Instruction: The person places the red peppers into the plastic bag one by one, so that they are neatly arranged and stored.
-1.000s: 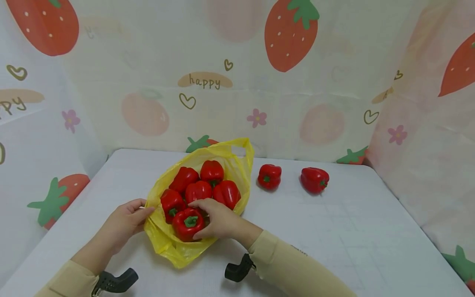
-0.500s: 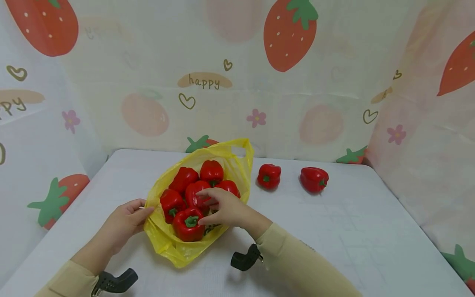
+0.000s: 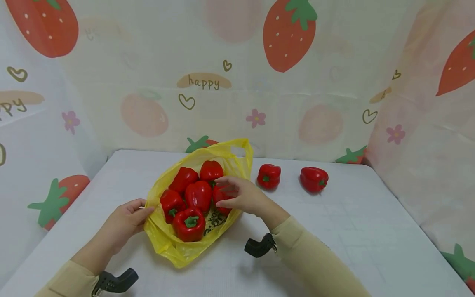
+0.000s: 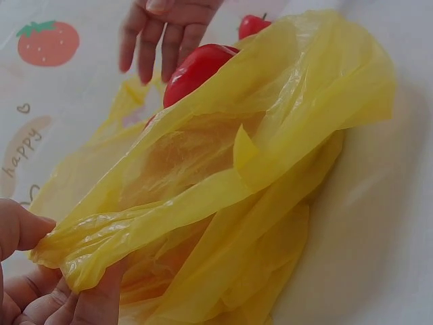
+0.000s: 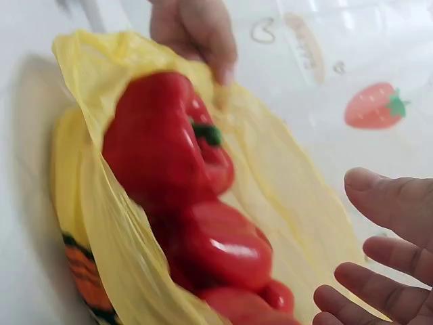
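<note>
A yellow plastic bag (image 3: pixel 174 251) lies open on the table with several red bell peppers (image 3: pixel 198 196) inside. My left hand (image 3: pixel 128 220) pinches the bag's left rim; in the left wrist view the thumb and fingers (image 4: pixel 24 230) grip the gathered plastic. Over the bag's right side hovers my right hand (image 3: pixel 243 197), its fingers spread and holding nothing, partly covering one pepper. The right wrist view shows those loose fingers (image 5: pixel 379 281) beside the bag. At the bag's near end sits a bell pepper (image 3: pixel 189 225) with its green stem facing up.
Two more red bell peppers lie on the white table (image 3: pixel 356 231) to the right of the bag: one pepper (image 3: pixel 269 176) close to it, another pepper (image 3: pixel 313 180) farther right. Behind the table hangs a strawberry-print cloth (image 3: pixel 237 115). Each wrist carries a black mount (image 3: pixel 259 246).
My right hand has let go of the near pepper in the bag and moved up and to the right, uncovering dark print on the bag. The left hand has stayed on the rim.
</note>
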{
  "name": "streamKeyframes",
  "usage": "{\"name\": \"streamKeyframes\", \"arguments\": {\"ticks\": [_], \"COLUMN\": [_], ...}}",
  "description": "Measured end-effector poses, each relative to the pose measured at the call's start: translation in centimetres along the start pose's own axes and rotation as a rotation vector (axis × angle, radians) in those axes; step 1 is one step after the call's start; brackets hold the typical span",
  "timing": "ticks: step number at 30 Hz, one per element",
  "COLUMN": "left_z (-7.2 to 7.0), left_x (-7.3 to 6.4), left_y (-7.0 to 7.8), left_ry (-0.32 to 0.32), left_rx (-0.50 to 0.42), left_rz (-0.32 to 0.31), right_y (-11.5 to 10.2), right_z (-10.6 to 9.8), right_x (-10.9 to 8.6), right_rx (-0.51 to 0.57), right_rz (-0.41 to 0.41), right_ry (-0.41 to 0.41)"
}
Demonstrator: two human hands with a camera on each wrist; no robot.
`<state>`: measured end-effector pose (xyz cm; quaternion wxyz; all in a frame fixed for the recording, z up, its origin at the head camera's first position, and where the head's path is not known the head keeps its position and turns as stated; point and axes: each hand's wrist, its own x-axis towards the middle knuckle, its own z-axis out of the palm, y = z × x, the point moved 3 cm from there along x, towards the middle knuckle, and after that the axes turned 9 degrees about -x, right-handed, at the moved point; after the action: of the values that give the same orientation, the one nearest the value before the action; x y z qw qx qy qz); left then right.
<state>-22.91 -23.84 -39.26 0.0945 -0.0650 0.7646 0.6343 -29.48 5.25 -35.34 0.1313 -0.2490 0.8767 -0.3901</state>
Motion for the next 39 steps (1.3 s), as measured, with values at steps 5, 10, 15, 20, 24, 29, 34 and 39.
{"name": "streamKeyframes", "arguments": {"ticks": [5, 10, 15, 20, 24, 29, 34, 39], "left_z": [0.0, 0.1, 0.2, 0.2, 0.2, 0.2, 0.2, 0.2], "left_x": [0.0, 0.1, 0.1, 0.1, 0.1, 0.2, 0.3, 0.3], "left_y": [0.0, 0.1, 0.1, 0.1, 0.1, -0.1, -0.2, -0.2], "left_ry": [0.001, 0.004, 0.008, 0.012, 0.008, 0.007, 0.005, 0.003], "left_rx": [0.006, 0.009, 0.01, 0.013, 0.01, 0.011, 0.008, 0.006], "left_rz": [0.003, 0.002, -0.003, -0.005, -0.007, -0.009, -0.004, -0.002], "right_y": [1.6, 3.1, 4.8, 7.1, 9.3, 11.7, 13.7, 15.5], "right_z": [-2.3, -4.4, -6.6, -8.7, -9.8, -10.9, -12.2, -13.6], "right_x": [-0.3, -1.0, -2.0, -3.3, -4.2, -5.5, -6.9, -8.3], "right_rx": [0.038, 0.052, 0.072, 0.055, 0.023, 0.008, 0.033, 0.003], "right_rz": [0.024, 0.052, 0.096, 0.165, 0.197, 0.244, 0.254, 0.293], "right_ry": [0.089, 0.156, 0.227, 0.297, 0.35, 0.424, 0.502, 0.586]}}
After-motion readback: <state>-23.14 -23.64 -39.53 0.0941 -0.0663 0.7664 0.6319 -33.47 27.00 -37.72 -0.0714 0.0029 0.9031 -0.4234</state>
